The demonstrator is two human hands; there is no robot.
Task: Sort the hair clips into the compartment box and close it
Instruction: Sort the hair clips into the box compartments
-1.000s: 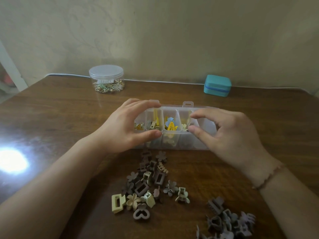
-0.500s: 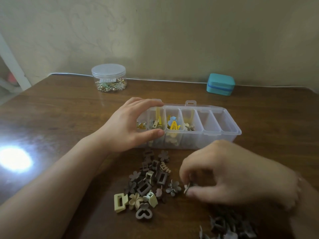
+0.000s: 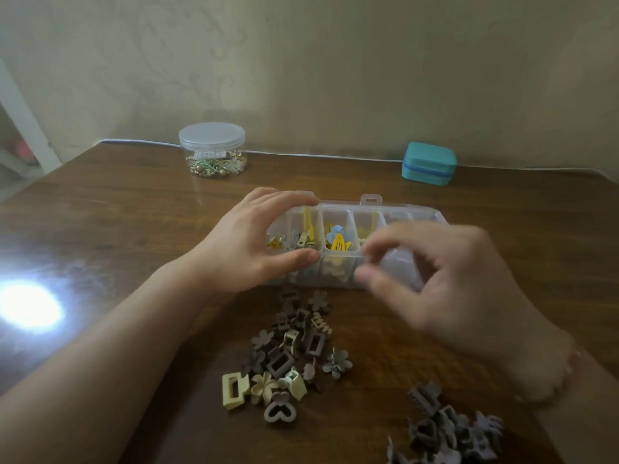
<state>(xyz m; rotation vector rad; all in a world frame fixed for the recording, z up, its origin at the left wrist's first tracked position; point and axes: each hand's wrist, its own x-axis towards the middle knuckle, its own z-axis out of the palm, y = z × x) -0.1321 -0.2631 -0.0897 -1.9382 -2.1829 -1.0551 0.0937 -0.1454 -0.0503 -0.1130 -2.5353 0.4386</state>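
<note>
Honestly, my right hand (image 3: 449, 283) hovers blurry over the compartment box (image 3: 415, 212), fingers curled, can't tell if pinching a clip.

No legible text, brand, number or sign. A white label inside the round jar (image 3: 212, 149) is too blurred to read.

Our single head view, we look forward and down, close over the wooden table (image 3: 134, 212), wall behind.
</note>
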